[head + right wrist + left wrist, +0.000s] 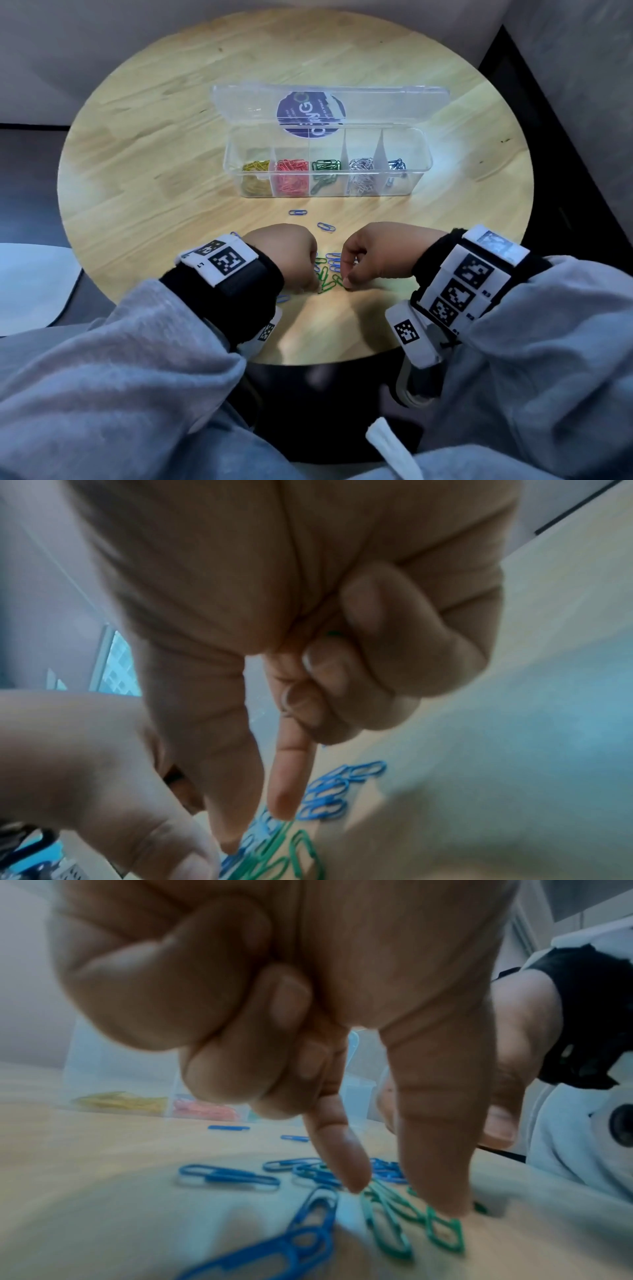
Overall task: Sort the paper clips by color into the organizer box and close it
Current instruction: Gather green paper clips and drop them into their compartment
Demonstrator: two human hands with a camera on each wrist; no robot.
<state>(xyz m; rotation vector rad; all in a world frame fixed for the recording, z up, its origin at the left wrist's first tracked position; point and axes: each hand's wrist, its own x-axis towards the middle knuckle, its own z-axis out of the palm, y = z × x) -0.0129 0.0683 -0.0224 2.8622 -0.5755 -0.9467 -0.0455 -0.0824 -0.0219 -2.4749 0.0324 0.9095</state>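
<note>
A loose heap of green paper clips [325, 281] and blue paper clips [334, 259] lies near the table's front edge. Both hands hover over the heap. My left hand [313, 286] points thumb and forefinger down; in the left wrist view the left hand [400, 1196] has its thumb tip on a green clip [445, 1234], forefinger beside it, the other fingers curled. My right hand [346, 284] reaches down the same way; the right hand [257, 829] touches the green clips [304, 853], and a green clip end [334, 633] peeks from its curled fingers. The clear organizer box [325, 193] stands behind with its lid [394, 99] open.
The box compartments hold yellow, red, green, silver and blue clips from left to right. Two stray blue clips [297, 212] lie between box and hands. The round wooden table [137, 171] ends just below my wrists. A white surface [30, 284] sits at the left.
</note>
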